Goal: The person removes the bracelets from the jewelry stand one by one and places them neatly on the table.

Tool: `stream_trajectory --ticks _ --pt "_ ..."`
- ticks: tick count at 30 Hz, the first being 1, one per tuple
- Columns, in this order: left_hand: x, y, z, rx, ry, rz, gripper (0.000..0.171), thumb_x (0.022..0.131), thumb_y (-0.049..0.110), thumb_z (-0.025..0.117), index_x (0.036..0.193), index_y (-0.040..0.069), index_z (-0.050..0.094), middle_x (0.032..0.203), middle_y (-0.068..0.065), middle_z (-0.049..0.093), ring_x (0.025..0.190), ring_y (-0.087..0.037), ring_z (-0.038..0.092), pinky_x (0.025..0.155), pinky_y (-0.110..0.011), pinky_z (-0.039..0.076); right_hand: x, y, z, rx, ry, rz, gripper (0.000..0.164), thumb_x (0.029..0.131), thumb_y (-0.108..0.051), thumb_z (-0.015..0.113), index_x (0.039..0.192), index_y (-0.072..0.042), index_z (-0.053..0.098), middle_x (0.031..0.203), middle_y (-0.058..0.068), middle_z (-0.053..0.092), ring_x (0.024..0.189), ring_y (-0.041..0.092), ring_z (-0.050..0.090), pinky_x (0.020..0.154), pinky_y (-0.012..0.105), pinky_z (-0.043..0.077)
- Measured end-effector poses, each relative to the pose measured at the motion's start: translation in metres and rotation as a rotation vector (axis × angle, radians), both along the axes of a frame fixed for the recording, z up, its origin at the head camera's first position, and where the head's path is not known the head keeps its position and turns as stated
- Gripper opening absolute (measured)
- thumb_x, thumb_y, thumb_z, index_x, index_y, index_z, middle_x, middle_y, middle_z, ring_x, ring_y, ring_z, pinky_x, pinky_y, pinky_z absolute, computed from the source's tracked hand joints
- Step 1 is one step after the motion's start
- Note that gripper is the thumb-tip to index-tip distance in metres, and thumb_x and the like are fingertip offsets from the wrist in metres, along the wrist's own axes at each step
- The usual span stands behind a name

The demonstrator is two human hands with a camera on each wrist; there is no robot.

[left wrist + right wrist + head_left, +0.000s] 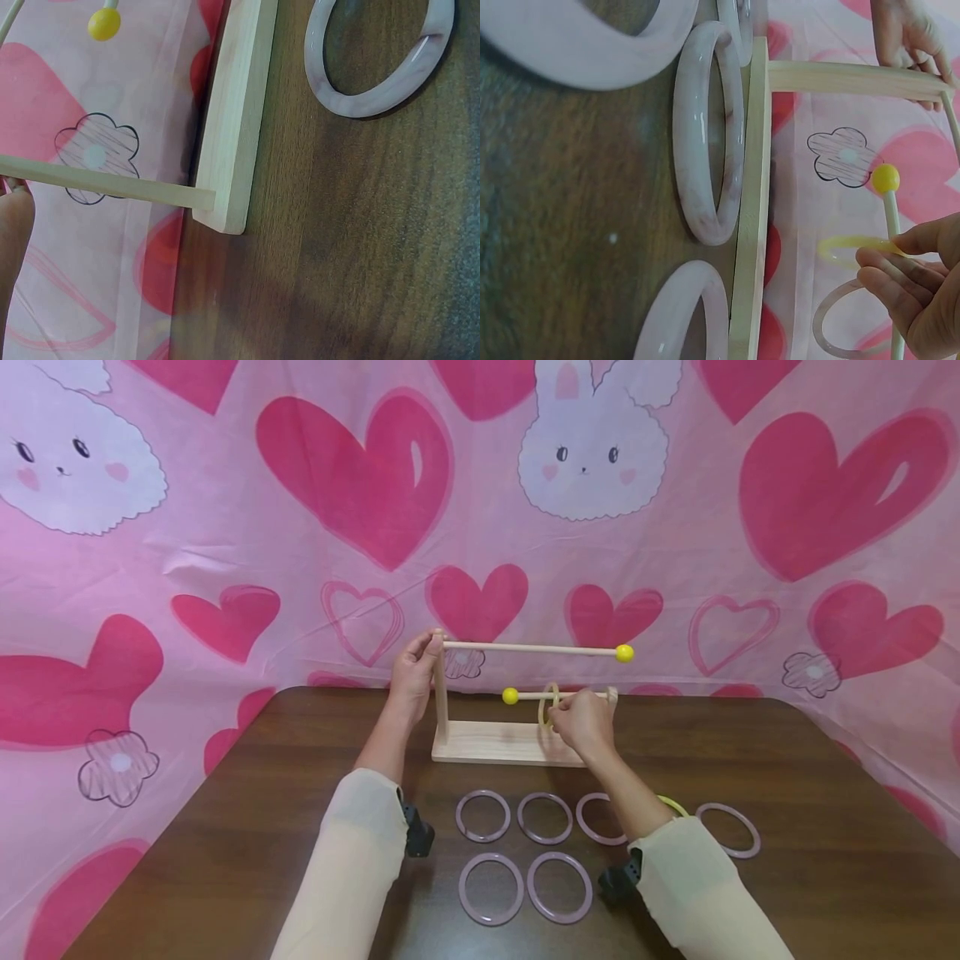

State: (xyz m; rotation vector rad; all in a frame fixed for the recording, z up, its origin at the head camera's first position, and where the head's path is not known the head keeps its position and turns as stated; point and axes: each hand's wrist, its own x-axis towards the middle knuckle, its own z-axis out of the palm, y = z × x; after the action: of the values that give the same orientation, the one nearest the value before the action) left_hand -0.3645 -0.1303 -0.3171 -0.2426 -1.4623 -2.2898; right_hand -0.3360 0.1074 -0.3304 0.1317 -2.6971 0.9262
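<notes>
A pale wooden bangle stand (487,745) stands on the table, with two posts and two level rods tipped by yellow balls. My left hand (412,677) grips the top of its taller left post, where the upper rod (532,649) begins. At the lower rod (529,696), my right hand (585,723) pinches a yellow bangle (838,247) between thumb and fingers. The bangle encircles that rod, a little way in from the ball end. Farther in on the same rod hangs a pale purplish bangle (820,322), partly hidden behind the right fingers.
Several purple bangles lie flat in two rows before the stand, one (491,888) in the front row and one (727,830) at far right. Another yellow bangle (672,806) shows partly behind the right forearm. A pink heart-patterned cloth (480,527) hangs behind the table (247,843).
</notes>
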Motion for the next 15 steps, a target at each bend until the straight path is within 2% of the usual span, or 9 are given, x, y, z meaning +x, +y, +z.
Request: stream_trajectory --ticks 15 --pt "0.0010 0.0002 0.0011 0.005 -0.008 0.002 0.020 0.092 0.004 0.055 0.089 0.021 0.065 0.087 0.006 0.063 0.088 -0.010 0.054 0.084 -0.025 0.041 -0.0008 0.0002 -0.0009 0.005 0.042 0.019 0.017 0.080 -0.015 0.061 0.078 -0.006 0.075 0.062 0.003 0.067 0.061 0.020 0.063 0.064 0.037 0.043"
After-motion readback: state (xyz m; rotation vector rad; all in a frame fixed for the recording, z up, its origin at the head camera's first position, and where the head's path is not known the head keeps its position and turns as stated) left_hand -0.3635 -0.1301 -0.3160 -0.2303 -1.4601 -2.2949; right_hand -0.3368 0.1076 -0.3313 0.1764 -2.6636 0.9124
